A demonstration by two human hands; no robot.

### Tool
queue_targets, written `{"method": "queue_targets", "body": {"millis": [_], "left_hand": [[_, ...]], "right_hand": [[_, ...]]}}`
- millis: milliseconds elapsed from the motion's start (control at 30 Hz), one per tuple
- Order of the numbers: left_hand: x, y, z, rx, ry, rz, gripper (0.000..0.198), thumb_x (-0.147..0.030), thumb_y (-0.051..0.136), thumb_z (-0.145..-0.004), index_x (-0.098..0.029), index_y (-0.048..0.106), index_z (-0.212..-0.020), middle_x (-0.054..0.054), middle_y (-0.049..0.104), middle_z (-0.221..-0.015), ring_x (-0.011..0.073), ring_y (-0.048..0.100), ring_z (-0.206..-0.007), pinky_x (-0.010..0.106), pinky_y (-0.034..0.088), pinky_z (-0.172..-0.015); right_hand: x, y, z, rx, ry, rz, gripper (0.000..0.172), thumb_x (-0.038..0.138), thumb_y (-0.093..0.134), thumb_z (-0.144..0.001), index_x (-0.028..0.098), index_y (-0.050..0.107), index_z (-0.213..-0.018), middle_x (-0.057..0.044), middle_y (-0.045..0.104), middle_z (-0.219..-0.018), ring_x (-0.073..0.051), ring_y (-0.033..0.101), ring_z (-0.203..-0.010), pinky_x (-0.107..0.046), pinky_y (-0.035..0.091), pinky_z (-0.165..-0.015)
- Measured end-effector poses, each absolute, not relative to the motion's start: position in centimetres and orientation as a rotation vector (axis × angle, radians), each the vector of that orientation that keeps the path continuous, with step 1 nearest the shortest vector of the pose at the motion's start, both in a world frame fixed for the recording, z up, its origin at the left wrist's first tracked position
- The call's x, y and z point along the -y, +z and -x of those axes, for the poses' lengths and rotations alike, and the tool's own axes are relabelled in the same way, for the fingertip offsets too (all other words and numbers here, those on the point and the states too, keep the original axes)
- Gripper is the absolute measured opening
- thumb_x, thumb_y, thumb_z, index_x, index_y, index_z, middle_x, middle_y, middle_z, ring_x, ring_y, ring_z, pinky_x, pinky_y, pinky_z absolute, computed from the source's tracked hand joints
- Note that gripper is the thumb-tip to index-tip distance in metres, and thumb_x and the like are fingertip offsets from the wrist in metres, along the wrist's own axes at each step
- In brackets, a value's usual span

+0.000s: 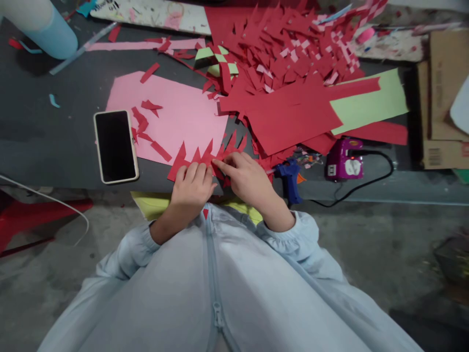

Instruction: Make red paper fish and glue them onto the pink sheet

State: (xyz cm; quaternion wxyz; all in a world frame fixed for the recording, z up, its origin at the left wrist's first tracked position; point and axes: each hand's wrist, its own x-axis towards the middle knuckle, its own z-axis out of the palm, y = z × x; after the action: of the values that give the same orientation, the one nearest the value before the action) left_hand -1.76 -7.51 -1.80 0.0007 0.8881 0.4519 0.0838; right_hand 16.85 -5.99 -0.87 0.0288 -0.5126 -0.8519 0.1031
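A red paper strip [200,157] with a zigzag, pointed top edge lies at the near edge of the dark table [44,132]. My left hand [192,186] rests on its lower part, fingers curled and pressed down on the paper. My right hand [245,176] is beside it, index finger stretched left and pressing the same strip, the other fingers bent. Both hands touch the strip just below a pink paper sheet [176,115].
A phone [116,145] lies screen-up left of my hands. A blue glue gun [289,178] and a purple device [344,159] with a black cable sit to the right. A heap of red paper pieces [286,73], a green sheet [370,105] and cardboard boxes [445,93] fill the back and right.
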Motion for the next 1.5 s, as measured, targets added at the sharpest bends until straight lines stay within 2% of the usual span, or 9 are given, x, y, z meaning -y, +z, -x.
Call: {"method": "queue_targets", "body": {"millis": [167, 333, 533, 733, 967, 1133, 1300, 1500], "left_hand": [[7.5, -1.7, 1.5, -1.414, 0.257, -2.757, 0.039, -0.027, 0.045, -0.099, -0.004, 0.065, -0.124, 0.018, 0.070, -0.116, 0.0296, 0.061, -0.111, 0.043, 0.045, -0.093], [7.6, -1.5, 1.4, -1.403, 0.234, -2.724, 0.042, -0.026, 0.045, -0.099, -0.002, 0.061, -0.130, 0.020, 0.069, -0.119, 0.0314, 0.059, -0.116, 0.046, 0.045, -0.095], [7.6, -1.5, 1.3, -1.406, 0.196, -2.680, 0.043, -0.026, 0.045, -0.099, -0.003, 0.060, -0.132, 0.021, 0.069, -0.122, 0.0322, 0.059, -0.119, 0.046, 0.046, -0.096], [7.6, -1.6, 1.2, -1.404, 0.189, -2.751, 0.044, -0.027, 0.042, -0.099, -0.001, 0.062, -0.129, 0.021, 0.068, -0.122, 0.0320, 0.058, -0.120, 0.045, 0.046, -0.097], [7.6, -1.4, 1.1, -1.399, 0.194, -2.729, 0.046, -0.025, 0.042, -0.099, 0.000, 0.059, -0.133, 0.021, 0.069, -0.119, 0.0318, 0.057, -0.123, 0.045, 0.045, -0.098], [7.7, -1.6, 1.1, -1.420, 0.185, -2.736, 0.042, -0.025, 0.043, -0.098, -0.004, 0.064, -0.127, 0.020, 0.068, -0.121, 0.0317, 0.057, -0.122, 0.045, 0.045, -0.098], [7.7, -1.6, 1.1, -1.409, 0.220, -2.752, 0.041, -0.025, 0.044, -0.099, -0.004, 0.064, -0.127, 0.022, 0.069, -0.120, 0.0321, 0.058, -0.122, 0.046, 0.046, -0.096], [7.6, -1.1, 1.0, -1.413, 0.194, -2.637, 0.042, -0.023, 0.048, -0.097, -0.004, 0.061, -0.132, 0.023, 0.068, -0.123, 0.0336, 0.057, -0.125, 0.047, 0.045, -0.097]], "right_hand": [[6.0, -0.7, -16.1, 2.711, 0.249, 1.626, 0.046, 0.015, 0.040, -0.098, 0.022, 0.059, -0.139, -0.015, 0.061, -0.107, -0.026, 0.047, -0.095, -0.036, 0.039, -0.076], [5.7, -0.2, -14.8, 2.728, 0.222, 1.750, 0.047, 0.016, 0.039, -0.099, 0.020, 0.054, -0.144, -0.017, 0.061, -0.106, -0.027, 0.047, -0.097, -0.036, 0.038, -0.073], [6.2, 0.2, -14.8, 2.748, 0.244, 1.717, 0.044, 0.016, 0.040, -0.099, 0.019, 0.058, -0.139, -0.015, 0.062, -0.108, -0.025, 0.047, -0.096, -0.036, 0.038, -0.074], [5.6, 0.4, -14.2, 2.744, 0.257, 1.805, 0.048, 0.019, 0.035, -0.101, 0.017, 0.050, -0.147, -0.018, 0.061, -0.111, -0.028, 0.048, -0.101, -0.036, 0.039, -0.075], [6.0, 0.6, -14.1, 2.763, 0.319, 1.768, 0.047, 0.017, 0.036, -0.100, 0.015, 0.054, -0.143, -0.017, 0.062, -0.108, -0.027, 0.048, -0.100, -0.036, 0.040, -0.077], [5.1, 0.1, -14.5, 2.667, 0.334, 1.755, 0.051, 0.012, 0.034, -0.097, 0.011, 0.050, -0.145, -0.020, 0.060, -0.114, -0.029, 0.049, -0.103, -0.039, 0.042, -0.083], [3.8, 0.4, -16.9, 2.456, 0.325, 1.712, 0.048, 0.009, 0.035, -0.092, 0.009, 0.062, -0.132, -0.018, 0.059, -0.110, -0.029, 0.050, -0.102, -0.041, 0.043, -0.090], [3.0, 0.1, -17.2, 2.427, 0.311, 1.634, 0.036, 0.023, 0.042, -0.098, 0.017, 0.073, -0.114, -0.013, 0.058, -0.098, -0.026, 0.049, -0.092, -0.038, 0.041, -0.082]]}}
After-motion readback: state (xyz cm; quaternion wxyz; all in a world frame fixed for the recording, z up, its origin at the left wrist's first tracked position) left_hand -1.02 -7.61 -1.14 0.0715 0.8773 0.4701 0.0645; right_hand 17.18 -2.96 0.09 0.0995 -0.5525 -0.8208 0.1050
